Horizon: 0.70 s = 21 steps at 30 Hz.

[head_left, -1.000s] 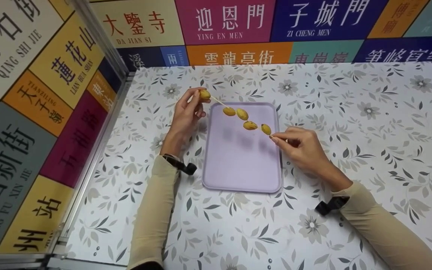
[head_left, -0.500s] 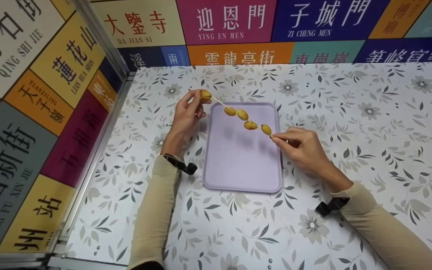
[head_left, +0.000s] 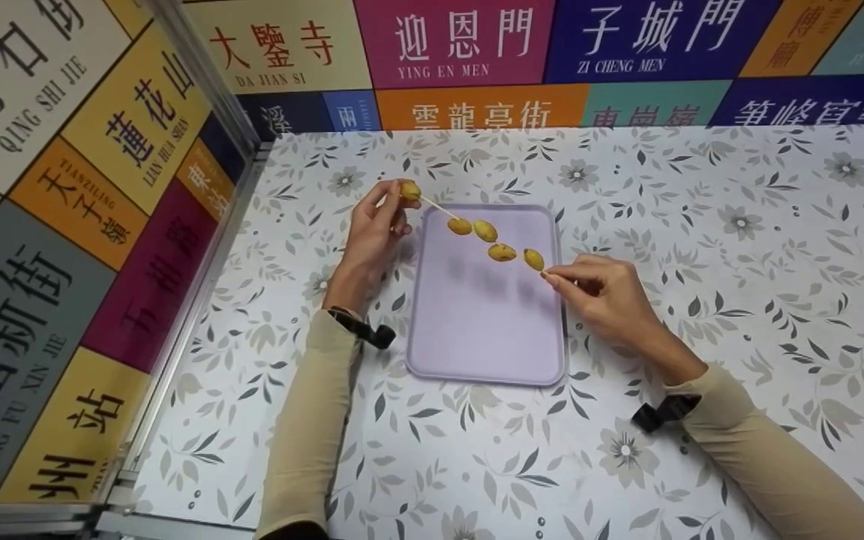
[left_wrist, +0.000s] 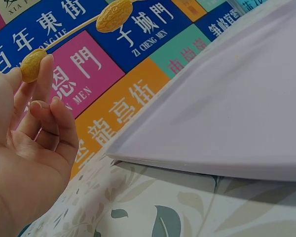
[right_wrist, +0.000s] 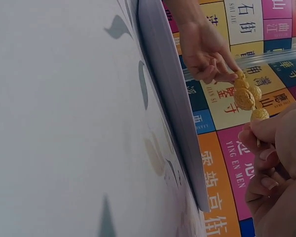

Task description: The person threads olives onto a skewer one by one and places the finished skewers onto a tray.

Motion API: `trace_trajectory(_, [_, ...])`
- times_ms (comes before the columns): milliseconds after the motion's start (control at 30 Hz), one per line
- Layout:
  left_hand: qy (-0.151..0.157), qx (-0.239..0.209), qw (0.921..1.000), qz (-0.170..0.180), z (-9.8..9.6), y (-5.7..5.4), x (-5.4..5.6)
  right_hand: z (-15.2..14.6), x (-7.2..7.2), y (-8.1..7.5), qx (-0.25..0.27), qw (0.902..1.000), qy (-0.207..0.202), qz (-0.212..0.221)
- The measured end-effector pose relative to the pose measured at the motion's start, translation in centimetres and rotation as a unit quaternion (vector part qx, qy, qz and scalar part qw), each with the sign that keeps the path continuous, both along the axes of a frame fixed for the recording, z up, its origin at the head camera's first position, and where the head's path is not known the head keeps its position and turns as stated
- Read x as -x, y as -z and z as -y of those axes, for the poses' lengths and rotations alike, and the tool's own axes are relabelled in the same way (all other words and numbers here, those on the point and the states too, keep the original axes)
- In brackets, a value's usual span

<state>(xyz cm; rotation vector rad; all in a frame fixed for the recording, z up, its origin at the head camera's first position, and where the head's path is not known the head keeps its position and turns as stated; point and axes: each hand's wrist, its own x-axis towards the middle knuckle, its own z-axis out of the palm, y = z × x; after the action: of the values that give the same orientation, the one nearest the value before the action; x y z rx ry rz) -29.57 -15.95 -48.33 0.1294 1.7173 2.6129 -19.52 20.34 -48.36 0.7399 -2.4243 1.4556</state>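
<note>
A thin pale skewer (head_left: 438, 207) slants above the lilac tray (head_left: 486, 330), strung with several yellow, wrinkled oval fruits (head_left: 502, 253). At its far left end the left hand (head_left: 373, 229) pinches one fruit (left_wrist: 33, 65) between thumb and fingertips. A bare length of stick separates that fruit from the others, which sit closer to the right hand. Thumb and forefinger of the right hand (head_left: 606, 296) pinch the near end of the skewer, just past the last fruit (right_wrist: 259, 114). The tray surface beneath shows shadows of the fruits.
The table (head_left: 702, 315) has a white cover printed with grey flowers and leaves. Colourful panels with lettering (head_left: 451, 41) stand along its back and left sides. A metal frame edge (head_left: 177, 330) runs down the left.
</note>
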Motion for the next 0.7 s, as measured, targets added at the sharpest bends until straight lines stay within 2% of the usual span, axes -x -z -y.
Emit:
trace_trajectory(233, [0.007,0.044,0.9989,-0.013,-0.3,-0.3,-0.3,0.0,-0.1,-0.1,-0.003,1.0000,0.002,0.008])
trace_trajectory(700, [0.010,0.070,0.9965,-0.045,-0.8,-1.2,-0.6,0.0,-0.2,-0.1,0.002,1.0000,0.001,0.004])
